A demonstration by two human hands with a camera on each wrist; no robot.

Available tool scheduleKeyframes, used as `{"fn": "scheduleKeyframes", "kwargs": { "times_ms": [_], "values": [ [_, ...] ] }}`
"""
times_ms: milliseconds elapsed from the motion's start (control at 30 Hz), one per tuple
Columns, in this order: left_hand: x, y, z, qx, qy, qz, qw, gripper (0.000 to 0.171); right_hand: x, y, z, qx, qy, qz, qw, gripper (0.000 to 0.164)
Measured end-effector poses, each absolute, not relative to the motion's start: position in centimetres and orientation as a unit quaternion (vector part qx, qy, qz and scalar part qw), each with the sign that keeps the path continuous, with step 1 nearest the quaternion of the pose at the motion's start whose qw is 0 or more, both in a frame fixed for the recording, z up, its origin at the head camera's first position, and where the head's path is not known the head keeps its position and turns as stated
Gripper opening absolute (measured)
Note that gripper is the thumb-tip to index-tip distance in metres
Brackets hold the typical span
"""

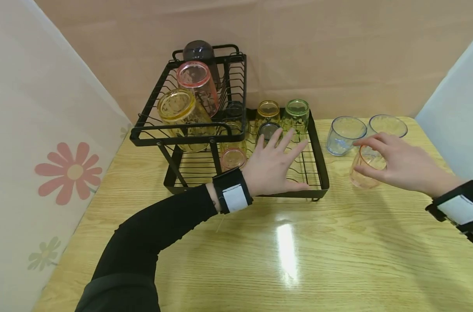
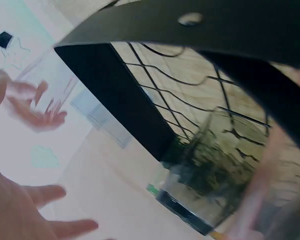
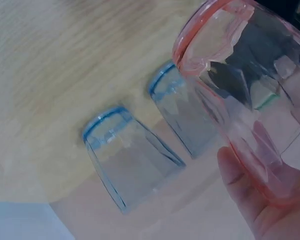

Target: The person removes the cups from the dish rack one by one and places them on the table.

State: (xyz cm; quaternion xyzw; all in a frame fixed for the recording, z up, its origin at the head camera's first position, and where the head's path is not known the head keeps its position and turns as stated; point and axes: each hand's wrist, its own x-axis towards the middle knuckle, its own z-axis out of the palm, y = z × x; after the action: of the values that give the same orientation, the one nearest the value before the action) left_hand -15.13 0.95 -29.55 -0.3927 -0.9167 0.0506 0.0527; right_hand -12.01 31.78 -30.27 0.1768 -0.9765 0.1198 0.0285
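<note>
My left hand (image 1: 269,167) is held palm down with fingers spread over the front of the black rack's lower tray (image 1: 320,173), holding nothing. Just past its fingertips are an upside-down dark glass (image 1: 268,130) and a green glass (image 1: 297,108); a yellow glass (image 1: 268,110) stands beside them. At the right, my right hand (image 1: 400,162) has its thumb and fingers curved round an upright pink-orange glass (image 1: 363,178). In the right wrist view this pink glass (image 3: 210,65) fills the upper right, with a digit against its side.
Two upright blue glasses (image 1: 339,141) stand behind the pink one. The rack's upper tier (image 1: 162,139) holds a large yellow glass (image 1: 178,108), a pink glass (image 1: 195,80) and a dark glass (image 1: 198,51), all inverted. More glasses sit below, including a pink-rimmed one (image 1: 233,159).
</note>
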Motion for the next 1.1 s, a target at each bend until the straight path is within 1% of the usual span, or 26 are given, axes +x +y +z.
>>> {"fn": "scheduleKeyframes", "kwargs": {
  "times_ms": [133, 300, 633, 833, 1100],
  "values": [
    [-15.6, 0.4, -29.5, -0.351, -0.933, 0.053, 0.063, 0.107, -12.8, 31.6, -32.1, 0.197, -0.974, 0.103, 0.039, 0.058],
    [-16.5, 0.5, -29.0, -0.315, -0.947, 0.043, 0.049, 0.107, -13.3, 31.5, -33.5, 0.193, -0.975, 0.107, 0.031, 0.059],
    [-18.0, 0.1, -28.7, -0.268, -0.961, -0.038, 0.05, 0.107, -14.2, 31.3, -34.7, 0.201, -0.972, 0.111, 0.04, 0.058],
    [-18.4, 0.3, -28.6, -0.252, -0.965, -0.062, 0.036, 0.106, -14.5, 31.3, -35.3, 0.198, -0.972, 0.119, 0.045, 0.057],
    [-19.4, 1.0, -28.3, -0.232, -0.97, -0.072, 0.029, 0.105, -14.9, 31.0, -35.8, 0.199, -0.969, 0.129, 0.07, 0.064]
  ]
}}
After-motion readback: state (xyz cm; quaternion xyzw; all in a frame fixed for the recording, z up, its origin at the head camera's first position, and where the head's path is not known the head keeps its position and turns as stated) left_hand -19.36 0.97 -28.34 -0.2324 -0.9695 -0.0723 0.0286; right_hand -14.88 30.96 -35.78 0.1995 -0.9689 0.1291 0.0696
